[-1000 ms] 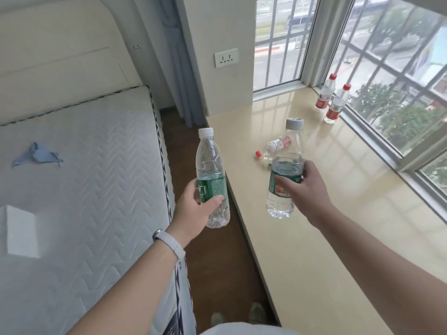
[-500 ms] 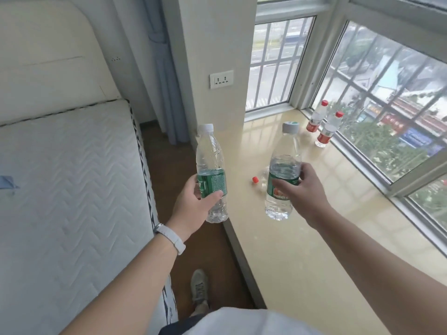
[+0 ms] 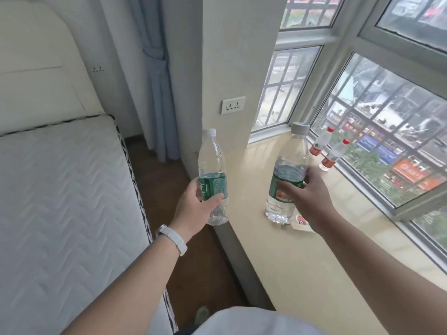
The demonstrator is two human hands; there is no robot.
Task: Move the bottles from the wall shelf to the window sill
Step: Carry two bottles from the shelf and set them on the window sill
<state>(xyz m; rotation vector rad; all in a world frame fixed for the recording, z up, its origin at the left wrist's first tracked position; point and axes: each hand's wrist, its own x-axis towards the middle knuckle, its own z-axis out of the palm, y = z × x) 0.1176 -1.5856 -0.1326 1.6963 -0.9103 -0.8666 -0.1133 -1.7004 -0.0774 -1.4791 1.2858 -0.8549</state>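
Note:
My left hand grips a clear water bottle with a green label and white cap, upright, held over the floor beside the sill's edge. My right hand grips a larger clear bottle with a grey cap and green-orange label, upright, just above the cream window sill. Two small red-capped bottles stand at the sill's far end by the glass. A third small bottle lying on the sill peeks out under my right hand, mostly hidden.
A white mattress fills the left side, with a narrow strip of brown floor between it and the sill. A wall with a socket and a blue curtain stand ahead. Barred windows line the right.
I have stepped forward along the sill and my view has tilted up. Both hands still hold their bottles; the lying bottle has slipped behind my right hand and its bottle.

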